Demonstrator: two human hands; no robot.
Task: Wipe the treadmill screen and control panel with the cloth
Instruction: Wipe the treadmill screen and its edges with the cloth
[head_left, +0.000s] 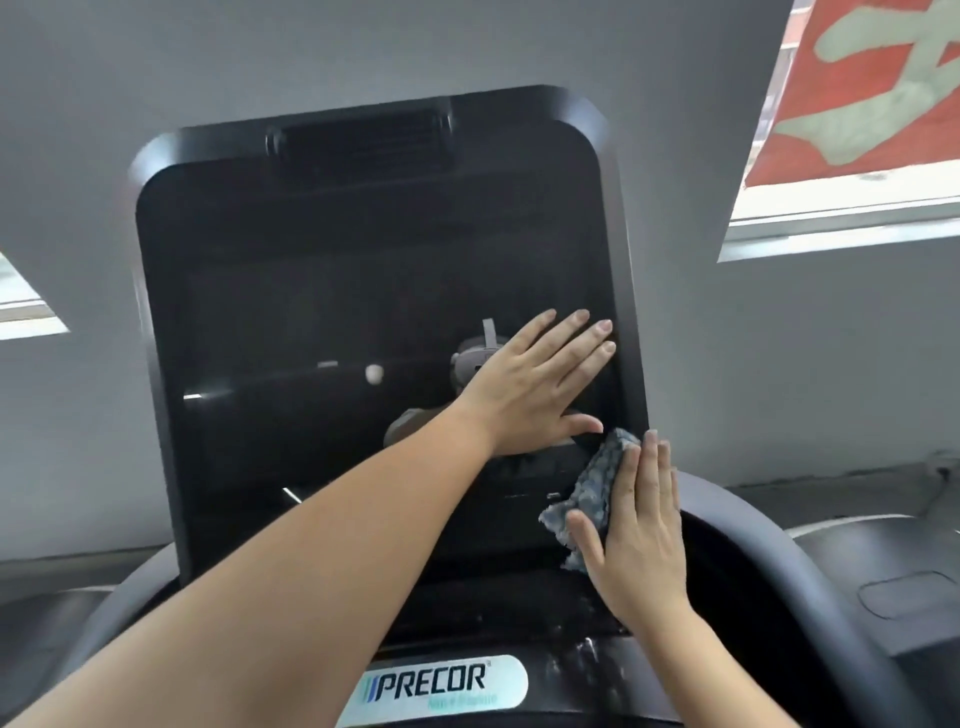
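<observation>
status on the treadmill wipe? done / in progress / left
Done: cannot confirm any part; the dark screen shows only reflections, no wipe marks. In hand: the right hand presses the grey cloth flat on the screen's lower right corner, while the left hand rests bare and open on the glass above. Left: the control panel below, where pale specks show near the Precor badge.

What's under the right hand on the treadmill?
A grey cloth lies under the right hand, pressed flat against the lower right of the dark screen. The screen surface beneath the cloth is hidden.
</observation>
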